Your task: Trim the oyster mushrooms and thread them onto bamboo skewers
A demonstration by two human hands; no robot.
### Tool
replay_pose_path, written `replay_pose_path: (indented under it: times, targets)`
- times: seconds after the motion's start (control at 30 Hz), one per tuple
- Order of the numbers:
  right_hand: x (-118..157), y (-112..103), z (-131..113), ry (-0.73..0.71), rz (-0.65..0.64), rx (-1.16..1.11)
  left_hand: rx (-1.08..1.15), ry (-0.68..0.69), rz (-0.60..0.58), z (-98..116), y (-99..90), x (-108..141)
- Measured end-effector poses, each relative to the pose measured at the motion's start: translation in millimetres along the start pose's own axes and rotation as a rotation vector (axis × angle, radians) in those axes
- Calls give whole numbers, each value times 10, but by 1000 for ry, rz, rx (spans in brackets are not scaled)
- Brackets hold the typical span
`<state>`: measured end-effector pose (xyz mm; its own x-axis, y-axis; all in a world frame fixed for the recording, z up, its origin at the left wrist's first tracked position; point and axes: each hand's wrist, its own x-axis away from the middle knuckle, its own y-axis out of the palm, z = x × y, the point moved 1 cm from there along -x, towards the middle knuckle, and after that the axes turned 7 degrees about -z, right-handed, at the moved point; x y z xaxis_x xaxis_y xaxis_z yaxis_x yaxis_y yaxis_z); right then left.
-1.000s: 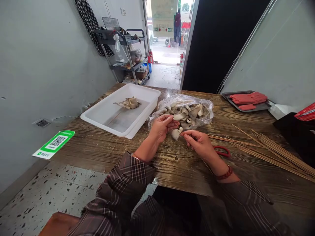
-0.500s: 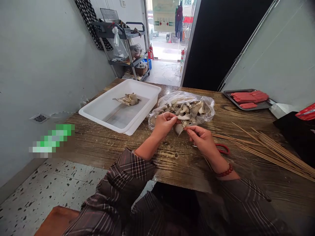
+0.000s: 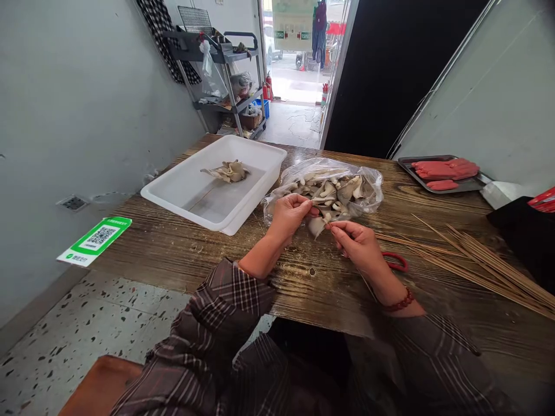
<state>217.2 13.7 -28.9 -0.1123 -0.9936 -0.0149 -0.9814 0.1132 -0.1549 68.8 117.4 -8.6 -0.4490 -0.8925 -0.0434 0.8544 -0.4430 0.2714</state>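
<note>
My left hand point(image 3: 291, 215) is closed in a pinch on a pale oyster mushroom, just in front of the plastic bag point(image 3: 368, 188). My right hand point(image 3: 358, 241) grips a thin bamboo skewer point(image 3: 367, 284), whose lower part shows below the palm. A grey oyster mushroom point(image 3: 318, 227) is at the skewer's upper end, between my two hands. More oyster mushrooms point(image 3: 347, 190) fill the open clear bag behind them. Red-handled scissors point(image 3: 396, 262) lie beside my right wrist, partly hidden by it.
A white plastic tub point(image 3: 186, 209) at the left holds a bunch of skewered mushrooms point(image 3: 229, 171). Loose bamboo skewers point(image 3: 489, 266) lie on the right of the wooden table point(image 3: 243, 254). A dark tray point(image 3: 407, 167) with red meat-like pieces point(image 3: 446, 169) stands at the back right.
The view has shifted slightly. The mushroom in my left hand has tilted and sits a little closer to the bag's contents. Both hands keep their grips nearly in place.
</note>
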Motion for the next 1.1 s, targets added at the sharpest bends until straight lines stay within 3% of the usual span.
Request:
replay_pose_path:
  times: [0.4,0.7,1.1]
  targets:
    - [1,15,-27,7,8,-8,-46,64,5,-11,5,5]
    - [-13,19,-17,11,12,-119,-339,192,-32,73,29,29]
    - [-42,11,19,-10,21,-204,-278,126,-242,32,65,30]
